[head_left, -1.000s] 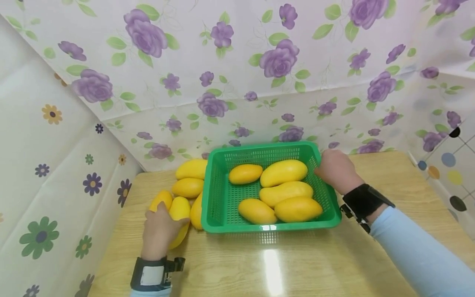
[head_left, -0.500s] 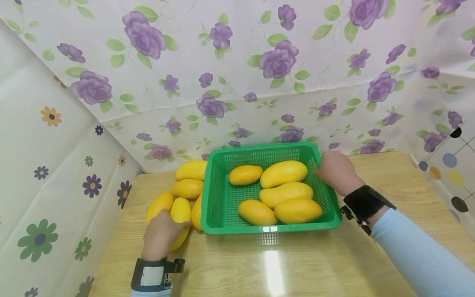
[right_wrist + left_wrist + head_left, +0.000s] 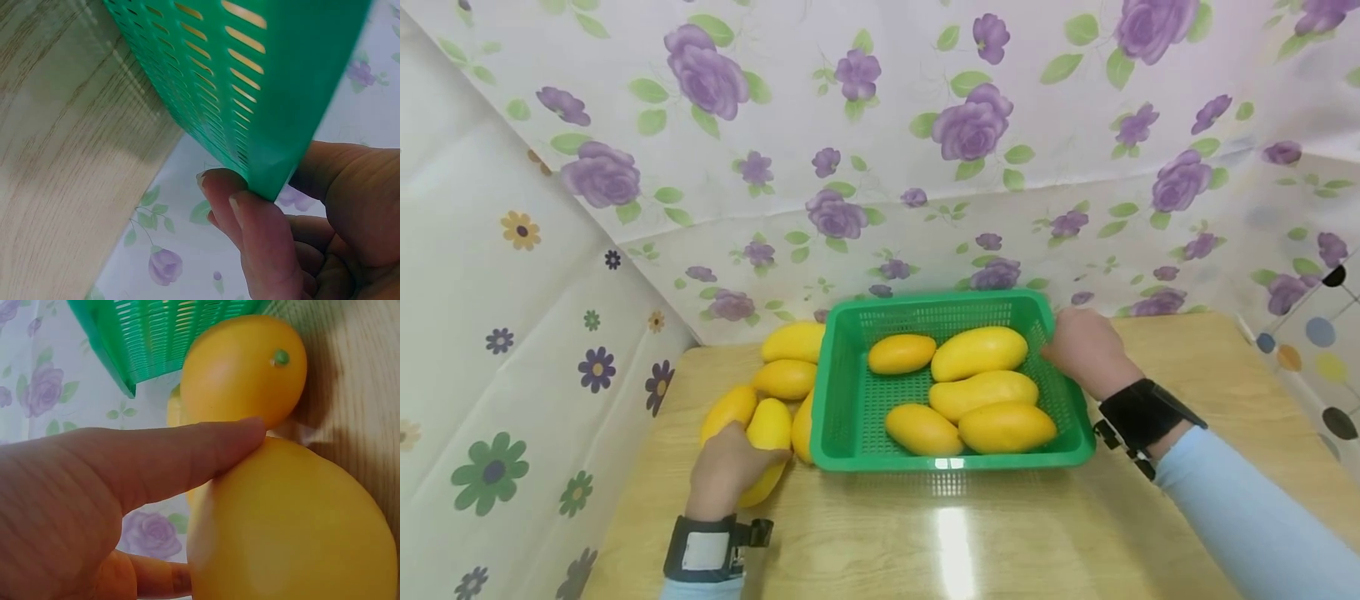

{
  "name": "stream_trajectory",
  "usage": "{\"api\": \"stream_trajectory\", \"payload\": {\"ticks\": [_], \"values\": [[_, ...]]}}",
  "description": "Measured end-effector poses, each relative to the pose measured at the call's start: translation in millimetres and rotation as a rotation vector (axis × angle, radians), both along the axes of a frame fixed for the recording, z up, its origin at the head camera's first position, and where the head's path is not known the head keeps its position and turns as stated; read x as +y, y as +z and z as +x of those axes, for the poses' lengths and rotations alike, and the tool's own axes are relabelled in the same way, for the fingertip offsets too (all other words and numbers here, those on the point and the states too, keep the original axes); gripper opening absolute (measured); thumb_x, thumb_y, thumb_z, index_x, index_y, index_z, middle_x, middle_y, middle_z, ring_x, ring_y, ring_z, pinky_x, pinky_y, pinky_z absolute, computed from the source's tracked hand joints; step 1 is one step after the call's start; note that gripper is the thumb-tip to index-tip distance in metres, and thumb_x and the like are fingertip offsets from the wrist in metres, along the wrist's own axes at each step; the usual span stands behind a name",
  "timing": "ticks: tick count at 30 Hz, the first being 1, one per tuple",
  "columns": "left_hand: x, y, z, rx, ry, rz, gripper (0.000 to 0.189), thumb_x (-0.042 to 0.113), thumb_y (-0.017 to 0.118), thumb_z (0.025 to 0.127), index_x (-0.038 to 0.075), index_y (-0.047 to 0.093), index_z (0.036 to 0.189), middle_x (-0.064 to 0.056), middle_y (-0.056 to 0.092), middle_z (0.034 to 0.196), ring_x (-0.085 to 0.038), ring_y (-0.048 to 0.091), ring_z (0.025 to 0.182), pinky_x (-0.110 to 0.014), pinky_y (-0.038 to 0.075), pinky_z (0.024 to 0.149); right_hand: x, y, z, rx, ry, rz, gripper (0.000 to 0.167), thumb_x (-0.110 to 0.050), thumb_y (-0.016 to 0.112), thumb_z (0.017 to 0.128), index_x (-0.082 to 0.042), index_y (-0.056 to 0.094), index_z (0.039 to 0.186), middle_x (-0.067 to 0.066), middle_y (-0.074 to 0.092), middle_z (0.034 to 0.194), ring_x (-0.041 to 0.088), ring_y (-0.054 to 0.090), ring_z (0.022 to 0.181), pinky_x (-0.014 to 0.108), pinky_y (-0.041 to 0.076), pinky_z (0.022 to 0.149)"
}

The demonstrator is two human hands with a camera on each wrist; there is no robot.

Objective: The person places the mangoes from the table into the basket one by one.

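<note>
My left hand is on a yellow mango lying on the table left of the basket. In the left wrist view the thumb lies along one side of this mango, and the fingers go round behind it, partly hidden. A more orange mango with a green stem end sits just beyond the thumb tip. My right hand holds the right rim of the green plastic basket. In the right wrist view the thumb and fingers pinch the basket's edge. Several mangoes lie inside, mostly toward the right.
More mangoes, such as one at the back and another beside the left hand, are clustered against the basket's left side. The wooden table ends at a flowered sheet behind and a second sheet at left.
Compared with one second ago, the left hand has drawn slightly nearer the body, baring more of the mango at its left. The right hand keeps its hold on the rim. The head view shifts slightly.
</note>
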State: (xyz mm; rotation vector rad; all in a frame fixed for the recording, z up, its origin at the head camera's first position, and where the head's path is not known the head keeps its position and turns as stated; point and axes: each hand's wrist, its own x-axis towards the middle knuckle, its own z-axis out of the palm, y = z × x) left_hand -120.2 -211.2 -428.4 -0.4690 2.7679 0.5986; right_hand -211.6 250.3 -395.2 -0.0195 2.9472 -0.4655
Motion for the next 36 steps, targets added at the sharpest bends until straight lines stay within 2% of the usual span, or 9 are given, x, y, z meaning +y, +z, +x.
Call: {"api": "stream_trajectory", "payload": {"ticks": [4,10,13,17,19,23,26,31,36], "values": [[-0.6,10.2,2.8,0.003,0.004,-0.024,0.078,0.052,0.074,0.067,-0.004,0.049,0.114,-0.020,0.060,0.096,-0.027,0.053,0.075,-0.033,0.040,0.057,2,-1.2,0.8,0.001,-0.004,-0.012,0.021,-0.019,0.064,0.083,-0.001,0.055,0.079,0.011,0.052,0.067,0.022,0.052,0.056,0.028,0.039,0.046],[-5.2,32.9,2.3,0.084,-0.022,-0.057,0.090,0.062,0.070,0.066,-0.007,0.047,0.119,-0.024,0.061,0.099,-0.028,0.055,0.074,-0.032,0.041,0.054,1,-1.9,0.1,0.036,0.001,-0.004,0.023,-0.020,0.065,0.082,-0.002,0.054,0.074,0.010,0.052,0.064,0.022,0.052,0.054,0.028,0.039,0.045],[-3.0,49.4,-0.7,0.172,-0.019,-0.049,0.087,0.062,0.070,0.068,-0.005,0.046,0.119,-0.020,0.060,0.095,-0.026,0.054,0.071,-0.030,0.039,0.053,1,-1.7,-0.6,0.046,0.004,-0.002,0.023,-0.020,0.066,0.082,-0.002,0.053,0.073,0.010,0.051,0.064,0.022,0.051,0.054,0.028,0.038,0.044],[8.8,70.3,-8.0,0.382,-0.029,-0.038,0.060,0.048,0.073,0.072,0.004,0.052,0.107,-0.012,0.058,0.086,-0.024,0.052,0.069,-0.029,0.037,0.053,1,-2.4,-1.2,0.039,0.003,-0.004,0.023,-0.020,0.065,0.082,-0.002,0.053,0.073,0.010,0.051,0.064,0.022,0.051,0.054,0.028,0.038,0.044],[17.4,78.6,-12.1,0.476,-0.044,-0.051,0.053,0.044,0.074,0.072,0.008,0.054,0.106,-0.009,0.058,0.086,-0.025,0.052,0.071,-0.031,0.037,0.055,1,-3.3,-1.2,0.031,-0.001,-0.006,0.023,-0.020,0.065,0.082,-0.003,0.053,0.074,0.009,0.050,0.063,0.022,0.051,0.054,0.028,0.038,0.045],[35.9,90.1,-20.7,0.579,-0.102,-0.057,0.063,0.041,0.075,0.073,0.008,0.052,0.122,-0.012,0.062,0.103,-0.029,0.056,0.084,-0.041,0.043,0.065,2,-4.8,-1.0,0.025,-0.007,-0.011,0.023,-0.020,0.066,0.082,-0.003,0.054,0.073,0.008,0.050,0.062,0.021,0.050,0.053,0.028,0.038,0.045],[48.8,94.0,-27.3,0.611,-0.152,-0.023,0.076,0.041,0.076,0.072,0.009,0.044,0.134,-0.013,0.060,0.118,-0.030,0.057,0.095,-0.046,0.046,0.075,2,-4.9,-0.7,0.028,-0.004,-0.011,0.023,-0.021,0.066,0.081,-0.002,0.054,0.074,0.008,0.050,0.062,0.021,0.051,0.053,0.028,0.038,0.045],[67.6,95.3,-39.0,0.641,-0.239,0.042,0.076,0.041,0.078,0.071,0.013,0.044,0.133,-0.009,0.057,0.121,-0.027,0.056,0.100,-0.047,0.048,0.080,2,-3.1,0.0,0.018,-0.002,-0.010,0.023,-0.020,0.067,0.082,-0.001,0.054,0.077,0.009,0.051,0.063,0.021,0.051,0.054,0.028,0.038,0.045],[86.2,94.7,-51.7,0.599,-0.341,0.123,0.079,0.040,0.080,0.069,0.013,0.043,0.134,-0.008,0.056,0.126,-0.025,0.056,0.105,-0.047,0.048,0.087,0,-1.2,0.4,0.006,-0.007,-0.014,0.022,-0.020,0.066,0.082,-0.002,0.054,0.075,0.008,0.049,0.062,0.021,0.050,0.053,0.027,0.038,0.044]]}}
